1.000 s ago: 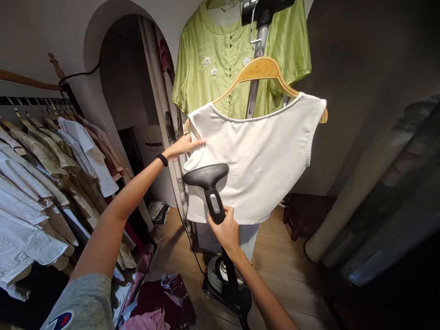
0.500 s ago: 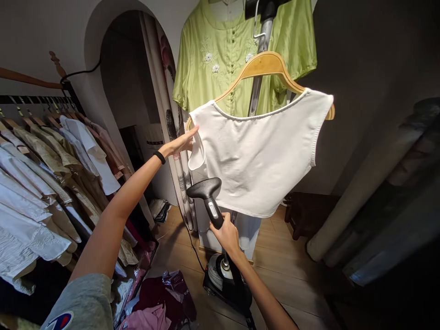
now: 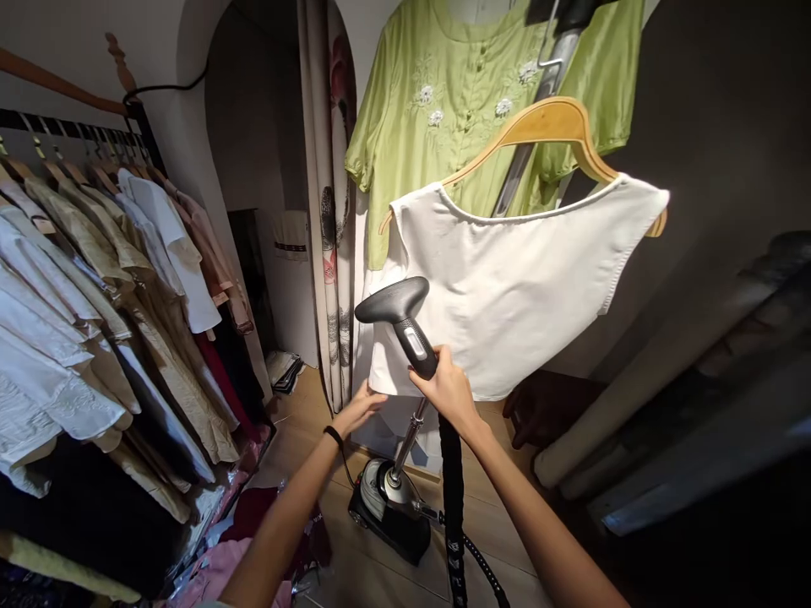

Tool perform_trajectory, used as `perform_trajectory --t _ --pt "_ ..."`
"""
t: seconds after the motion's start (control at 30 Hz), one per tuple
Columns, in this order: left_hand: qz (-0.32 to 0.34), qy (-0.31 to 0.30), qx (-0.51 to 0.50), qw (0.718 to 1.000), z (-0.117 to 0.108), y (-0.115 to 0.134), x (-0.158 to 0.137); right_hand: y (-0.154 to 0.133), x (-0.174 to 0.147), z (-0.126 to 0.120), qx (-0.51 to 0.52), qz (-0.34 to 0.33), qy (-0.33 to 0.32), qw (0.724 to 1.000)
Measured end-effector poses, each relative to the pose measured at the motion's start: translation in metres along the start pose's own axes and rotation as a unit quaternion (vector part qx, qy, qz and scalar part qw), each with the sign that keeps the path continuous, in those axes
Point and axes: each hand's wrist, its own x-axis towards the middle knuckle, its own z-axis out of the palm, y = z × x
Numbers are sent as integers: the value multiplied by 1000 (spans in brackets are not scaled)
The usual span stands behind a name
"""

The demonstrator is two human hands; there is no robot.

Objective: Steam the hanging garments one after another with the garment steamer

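A white sleeveless top hangs tilted on a wooden hanger, its right side higher. My right hand is wrapped around the handle of a black garment steamer. The steamer's head lies against the left part of the top, below the armhole. At the lower left corner of the top, my left hand pinches the hem; part of its fingers is hidden by the cloth. A black band circles my left wrist.
Behind the top hangs a green embroidered blouse by a metal pole. The steamer base and black hose stand below. A clothes rack fills the left; pink and dark red garments lie on the floor.
My left hand has moved from the top's left armhole down to its hem. My right hand has raised the steamer a little along the cloth. The view has shifted left.
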Motion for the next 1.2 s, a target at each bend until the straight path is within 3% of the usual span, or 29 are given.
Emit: perform_trajectory --t 0.1,0.17,0.3,0.57,0.77,0.93,1.07,1.2 --pt "-46 -103 -81 990 18 -33 4 -5 0 9 -44 -11 -13 999" --pt "-26 -127 -119 984 28 -38 10 -6 -1 15 -73 -3 -17 997" --pt "6 -122 -141 982 34 -41 17 -3 -4 21 -127 7 -23 992" --pt "10 -67 -214 974 22 -57 19 32 -40 28 -220 28 -67 973" --pt "-12 -37 -187 982 19 -69 19 5 -28 31 -187 30 -32 981" --pt "2 -13 -158 987 13 -59 10 -1 -22 17 -185 24 -36 982" --pt "15 6 -135 991 9 -41 1 35 -51 4 -207 48 -44 976" --pt "14 -9 -177 984 6 -24 5 70 -82 -7 -209 54 -25 976"
